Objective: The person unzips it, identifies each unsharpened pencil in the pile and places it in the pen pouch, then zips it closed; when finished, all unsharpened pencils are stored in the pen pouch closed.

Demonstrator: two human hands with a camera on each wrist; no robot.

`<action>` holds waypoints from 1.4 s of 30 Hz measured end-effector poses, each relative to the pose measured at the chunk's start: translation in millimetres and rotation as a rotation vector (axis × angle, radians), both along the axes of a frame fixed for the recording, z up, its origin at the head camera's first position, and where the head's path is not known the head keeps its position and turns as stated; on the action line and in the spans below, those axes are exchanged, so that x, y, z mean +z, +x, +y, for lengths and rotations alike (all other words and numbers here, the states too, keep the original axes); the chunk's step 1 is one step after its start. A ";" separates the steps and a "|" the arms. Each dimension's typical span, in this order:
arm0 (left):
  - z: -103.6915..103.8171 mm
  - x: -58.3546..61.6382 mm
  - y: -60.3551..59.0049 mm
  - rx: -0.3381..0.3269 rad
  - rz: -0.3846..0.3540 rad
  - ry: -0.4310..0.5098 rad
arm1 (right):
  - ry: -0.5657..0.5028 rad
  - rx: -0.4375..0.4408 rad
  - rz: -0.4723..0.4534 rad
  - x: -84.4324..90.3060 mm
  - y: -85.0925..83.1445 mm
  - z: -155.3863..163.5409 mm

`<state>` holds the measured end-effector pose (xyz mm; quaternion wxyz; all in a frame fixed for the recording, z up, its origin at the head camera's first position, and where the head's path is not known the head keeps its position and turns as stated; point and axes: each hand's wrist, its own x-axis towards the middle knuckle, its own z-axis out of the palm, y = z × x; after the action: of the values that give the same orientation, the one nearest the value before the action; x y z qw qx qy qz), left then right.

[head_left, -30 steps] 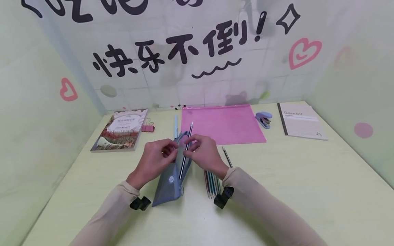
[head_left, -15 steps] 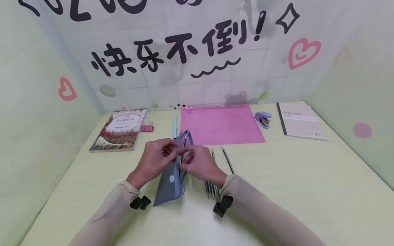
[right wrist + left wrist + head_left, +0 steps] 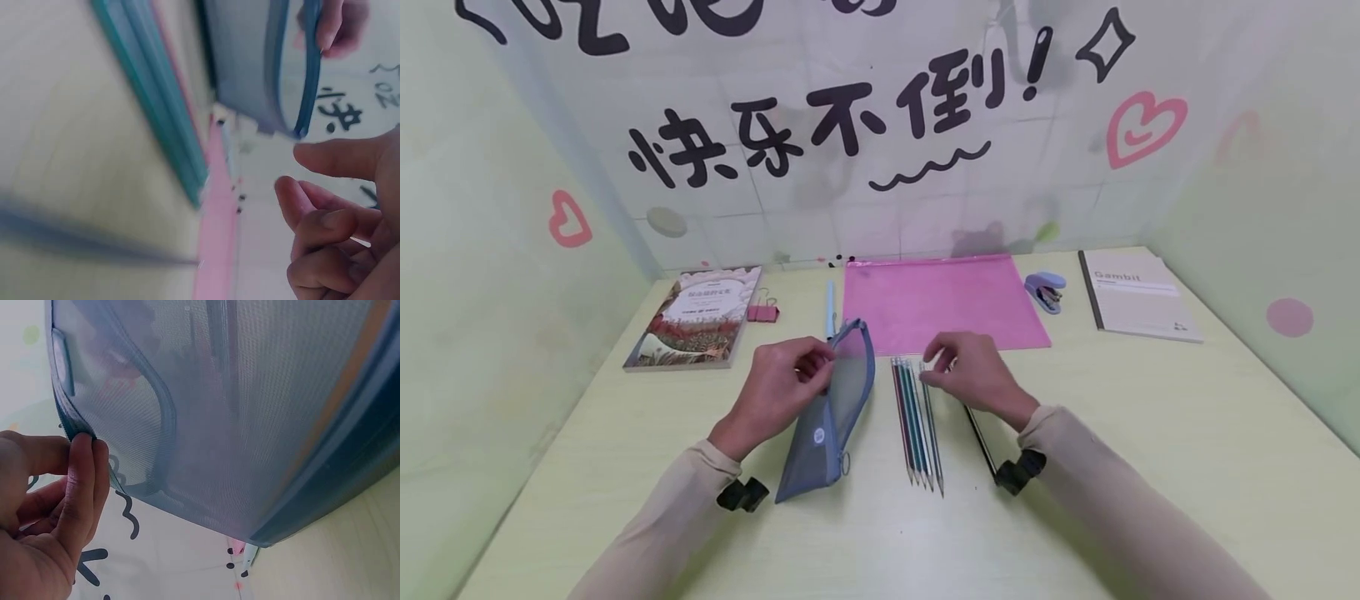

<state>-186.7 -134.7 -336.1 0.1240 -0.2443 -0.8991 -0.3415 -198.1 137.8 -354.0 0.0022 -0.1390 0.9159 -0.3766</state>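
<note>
A blue-grey mesh pencil case [image 3: 807, 454] stands tilted on the table with its zipped mouth gaping. My left hand [image 3: 777, 393] pinches one edge of that mouth between thumb and fingers, and the left wrist view shows the same pinch at the fabric edge. To the right of the case lie several pencils [image 3: 912, 425] side by side, points toward me. Over their upper ends hovers my right hand [image 3: 973, 371], thumb and forefinger apart, holding nothing in the right wrist view. A dark pencil [image 3: 979, 437] lies alone, partly hidden under that hand and wrist.
Behind the case are a light blue pen [image 3: 830, 302] and a pink folder [image 3: 936, 304]. A book [image 3: 692, 321] and a pink binder clip [image 3: 763, 313] are at left. A purple stapler [image 3: 1045, 292] and a notebook [image 3: 1138, 296] sit at right, before the wall.
The striped pencil went down into the pencil case and my right hand let go of it. That hand then moved right, over the pencils. My left hand kept its pinch.
</note>
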 end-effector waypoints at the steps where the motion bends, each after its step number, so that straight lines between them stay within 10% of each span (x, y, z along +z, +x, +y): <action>1: 0.3 0.0 0.0 -0.001 0.001 -0.001 | 0.029 0.002 -0.015 -3.1 -1.6 7.0; 26: 2.6 -2.2 -0.2 -0.011 0.008 -0.018 | 0.377 -0.009 -0.154 -19.4 5.6 27.3; 42: 5.8 -2.9 0.4 -0.003 0.019 -0.017 | -0.030 -0.015 -0.198 -8.2 -4.4 15.9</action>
<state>-186.3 -128.9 -339.0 0.1300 -0.2498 -0.9005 -0.3314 -202.4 153.8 -362.2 0.0879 -0.0943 0.9064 -0.4022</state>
